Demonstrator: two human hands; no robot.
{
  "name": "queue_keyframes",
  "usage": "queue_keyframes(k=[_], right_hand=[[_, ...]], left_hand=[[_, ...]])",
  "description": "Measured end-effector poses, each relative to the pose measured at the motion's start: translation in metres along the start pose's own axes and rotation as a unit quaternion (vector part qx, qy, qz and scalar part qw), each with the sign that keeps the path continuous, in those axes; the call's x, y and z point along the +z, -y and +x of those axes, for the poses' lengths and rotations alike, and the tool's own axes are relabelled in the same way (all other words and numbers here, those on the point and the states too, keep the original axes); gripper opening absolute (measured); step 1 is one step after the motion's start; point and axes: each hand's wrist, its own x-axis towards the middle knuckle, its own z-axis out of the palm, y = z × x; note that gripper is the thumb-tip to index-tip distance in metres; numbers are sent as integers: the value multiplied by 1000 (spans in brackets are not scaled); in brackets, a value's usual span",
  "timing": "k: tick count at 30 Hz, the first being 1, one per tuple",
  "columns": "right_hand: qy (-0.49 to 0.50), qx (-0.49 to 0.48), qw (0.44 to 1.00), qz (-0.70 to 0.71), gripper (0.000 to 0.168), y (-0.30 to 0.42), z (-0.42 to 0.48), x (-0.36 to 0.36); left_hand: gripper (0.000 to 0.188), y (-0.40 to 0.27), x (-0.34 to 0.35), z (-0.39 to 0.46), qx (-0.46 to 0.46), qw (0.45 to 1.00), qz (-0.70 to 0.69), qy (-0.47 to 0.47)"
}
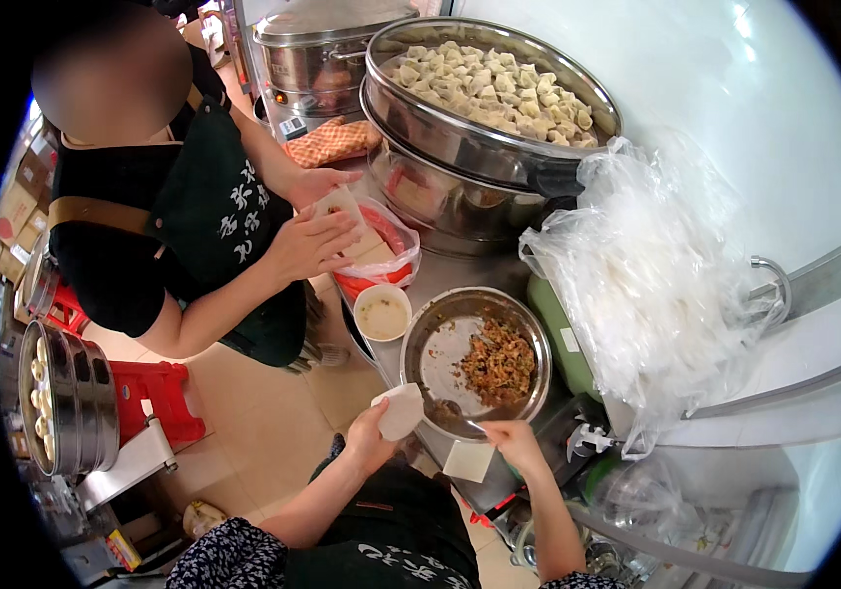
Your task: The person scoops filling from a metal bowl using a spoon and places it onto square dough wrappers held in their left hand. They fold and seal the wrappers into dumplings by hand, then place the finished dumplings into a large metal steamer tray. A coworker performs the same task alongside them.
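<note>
My left hand point(369, 440) holds a pale dough wrapper point(401, 412) beside the rim of a steel bowl point(410, 383). Chopped meat filling point(500, 361) is heaped on the bowl's right side. The handle of a metal spoon point(473, 425) is gripped in my right hand point(512, 445); the spoon's head sits low in the bowl with some filling on it. A stack of square wrappers point(469, 461) lies on the table's near edge, just left of my right hand. Left of the bowl stands a paper cup point(383, 313) of cloudy liquid.
Across the corner, a co-worker's hands point(317, 228) hold another wrapper above a red plastic bag point(391, 274) with wrappers. Wontons fill a tall steel steamer point(435, 110). Clear plastic bags point(671, 294) cover the right side. Stacked steamers point(70, 401) stand by a red stool point(151, 401).
</note>
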Motion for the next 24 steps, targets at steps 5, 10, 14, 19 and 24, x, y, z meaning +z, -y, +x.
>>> queue_keyframes(k=[5,10,14,19,24], right_hand=[[-38,45,989,136,23,30,-19,9],[-171,-81,982,25,23,66,-55,14],[-278,-227,917,-178,33,88,-78,42],[-307,-263,869,-286,37,88,-83,61],[-295,-216,920,-141,36,96,-87,60]], left_hand=[[43,-2,-11,13,34,999,19,16],[42,13,7,22,16,999,3,46],[44,19,44,15,-40,994,-48,84],[46,19,51,11,-56,987,-67,133],[51,20,46,12,-44,992,-36,116]])
